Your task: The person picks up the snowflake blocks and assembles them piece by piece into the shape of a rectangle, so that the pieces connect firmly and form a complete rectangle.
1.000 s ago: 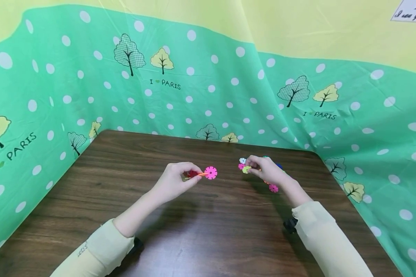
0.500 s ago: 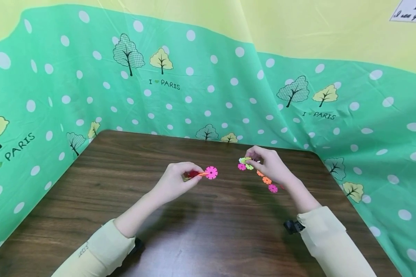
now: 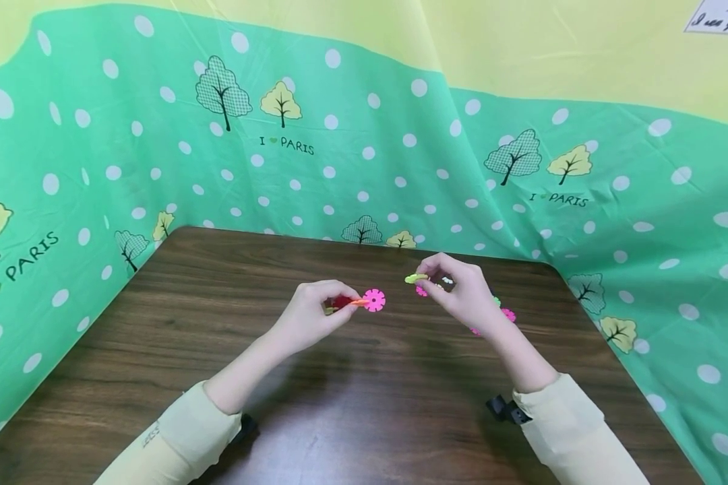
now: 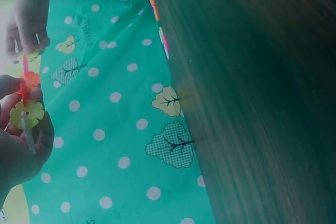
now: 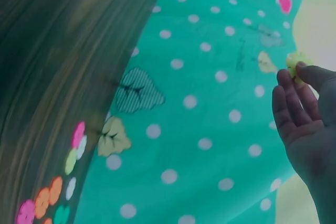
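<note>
My left hand (image 3: 308, 316) grips a chain of slotted plastic flower discs. A pink disc (image 3: 374, 300) stands at the chain's right end, face to the camera, beside an orange disc (image 3: 358, 302) seen edge-on. In the left wrist view a yellow disc (image 4: 27, 114), a red disc (image 4: 23, 92) and a white disc (image 4: 28, 132) also belong to it. To the right, my right hand (image 3: 461, 289) pinches a yellow-green flower disc (image 3: 415, 278) between thumb and fingertips above the table. In the head view a gap separates this disc from the pink one.
Loose flower discs lie on the brown wooden table (image 3: 370, 404) under and beyond the right hand, among them a pink disc (image 3: 508, 314) and a green disc (image 5: 61, 214). A green dotted curtain (image 3: 364, 168) stands behind the table and along its sides.
My right hand has picked up the yellow-green disc from among the loose pieces and moved left with it. The left hand has barely shifted, still holding its chain.
</note>
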